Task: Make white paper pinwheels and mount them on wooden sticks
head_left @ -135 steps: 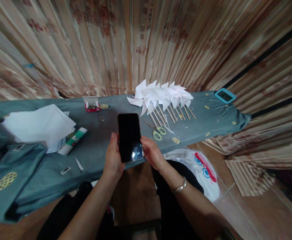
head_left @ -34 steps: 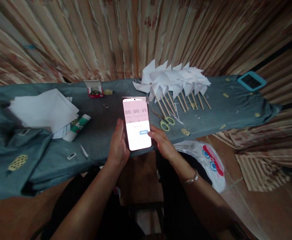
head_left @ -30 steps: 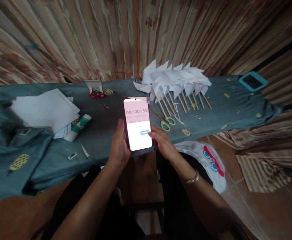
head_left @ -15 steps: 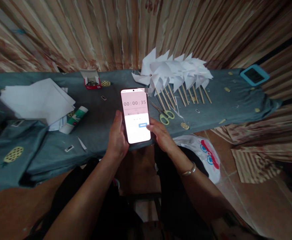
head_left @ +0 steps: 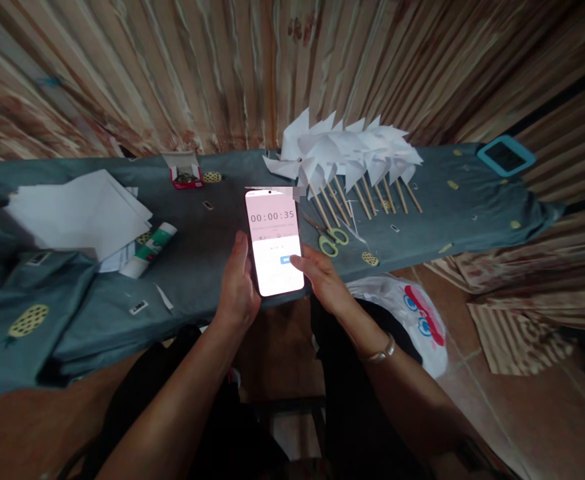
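A lit smartphone is held upright between my two hands, above the table's near edge. Its screen reads 00:00:35 over a white panel with a blue button. My left hand grips the phone's left side, the thumb along the edge and the other fingers hidden behind. On the right edge, my right hand is closed round the phone, its thumb lying over the blue button. Just right of the phone lie green-handled scissors. Behind them is a row of white paper pinwheels on wooden sticks.
A grey-green cloth covers the table. White paper sheets and a glue stick lie left, near a small red box of metal pieces. A blue-framed device sits far right. A plastic bag rests below the table edge.
My right thumb has moved left onto the blue button, covering part of it. The view has shifted slightly, so the table things appear a little lower. Both hands keep hold of the phone.
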{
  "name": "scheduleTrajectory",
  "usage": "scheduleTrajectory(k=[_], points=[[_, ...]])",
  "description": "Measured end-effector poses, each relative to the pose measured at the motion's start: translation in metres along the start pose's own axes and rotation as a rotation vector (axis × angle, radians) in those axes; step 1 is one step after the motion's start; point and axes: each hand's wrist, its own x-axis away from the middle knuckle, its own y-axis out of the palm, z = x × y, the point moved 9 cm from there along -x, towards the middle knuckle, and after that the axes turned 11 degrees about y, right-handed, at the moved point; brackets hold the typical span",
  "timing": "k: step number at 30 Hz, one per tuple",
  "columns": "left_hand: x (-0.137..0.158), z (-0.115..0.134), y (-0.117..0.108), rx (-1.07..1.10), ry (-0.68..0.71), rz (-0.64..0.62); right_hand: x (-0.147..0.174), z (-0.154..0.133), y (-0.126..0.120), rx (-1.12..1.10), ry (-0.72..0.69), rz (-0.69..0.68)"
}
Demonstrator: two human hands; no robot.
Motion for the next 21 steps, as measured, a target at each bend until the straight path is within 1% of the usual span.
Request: scheduleTrajectory(k=[9,15,21], points=[[0.0016,0.0011,0.0013,-0.043,0.013,-0.046,0.0033,-0.0035,-0.0040,0.033,-0.014,0.028],[0.0016,-0.0005,-0.0013,-0.026,-0.001,-0.014,0.0034,-0.0043,-0.0055,0.061,-0.046,0.018],[0.0015,0.0001,0.0001,-0.027,0.002,-0.026,0.0045,-0.0047,-0.0069,0.114,-0.072,0.012]])
